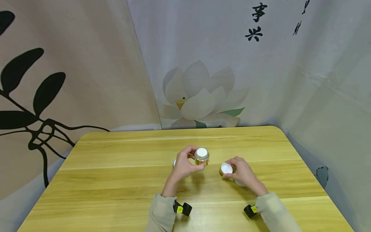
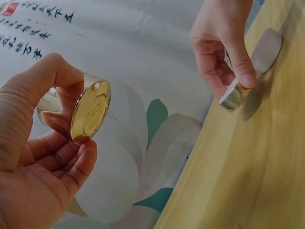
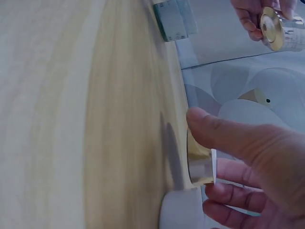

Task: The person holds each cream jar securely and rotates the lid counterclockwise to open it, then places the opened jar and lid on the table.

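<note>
My left hand [image 1: 184, 165] pinches a small cosmetic jar [image 1: 202, 155] above the table. The jar has a white disc on top and a gold lower part. Its shiny gold base [image 2: 92, 110], marked with small lettering, faces the left wrist camera. To the right, my right hand [image 1: 242, 174] holds a gold jar lid [image 1: 226, 169] between thumb and fingers, its white inner side showing. Lid and jar are apart. Just below the lid, a white round piece [image 2: 268, 50] is on the table, partly hidden by the right hand in the head view.
Behind the left hand, another container [image 3: 171, 21] with a pale side and greenish edge stands on the wooden table [image 1: 116, 180]. A printed fabric curtain [image 1: 203, 38] hangs along the table's far edge. Each wrist wears a small black camera [image 1: 186, 209].
</note>
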{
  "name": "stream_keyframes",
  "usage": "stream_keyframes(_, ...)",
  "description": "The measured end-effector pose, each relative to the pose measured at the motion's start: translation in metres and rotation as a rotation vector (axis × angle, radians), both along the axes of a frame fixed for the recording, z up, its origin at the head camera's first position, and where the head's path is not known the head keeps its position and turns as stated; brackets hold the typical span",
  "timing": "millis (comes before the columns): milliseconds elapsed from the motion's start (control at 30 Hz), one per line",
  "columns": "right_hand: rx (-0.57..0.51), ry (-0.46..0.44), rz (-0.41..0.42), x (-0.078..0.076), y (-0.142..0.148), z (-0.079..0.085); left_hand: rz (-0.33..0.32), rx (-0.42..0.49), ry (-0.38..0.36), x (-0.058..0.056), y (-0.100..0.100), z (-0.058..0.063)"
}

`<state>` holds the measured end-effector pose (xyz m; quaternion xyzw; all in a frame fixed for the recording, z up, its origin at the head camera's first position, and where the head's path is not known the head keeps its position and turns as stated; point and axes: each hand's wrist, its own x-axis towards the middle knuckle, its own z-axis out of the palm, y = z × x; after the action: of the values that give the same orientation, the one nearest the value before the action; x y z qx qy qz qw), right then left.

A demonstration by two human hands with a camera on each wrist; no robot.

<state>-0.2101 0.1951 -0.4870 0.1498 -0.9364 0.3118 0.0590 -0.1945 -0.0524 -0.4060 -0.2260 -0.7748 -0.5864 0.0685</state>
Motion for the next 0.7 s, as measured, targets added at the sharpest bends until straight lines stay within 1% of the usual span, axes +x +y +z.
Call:
stream_keyframes(267,0.045,-0.024,0.019,0.001,-0.002,-0.003,0.004,-0.003,-0.008,0.0,0.0,-0.001)
stream_keyframes(467,0.07,-0.02,0.029,0.001,-0.002,-0.005,0.016,-0.03,-0.007,-0.001,0.0,-0.001)
stream_keyframes(700,0.081,-0.02,0.034,-0.001,-0.002,-0.007,0.026,-0.069,-0.039,-0.021,0.001,-0.041)
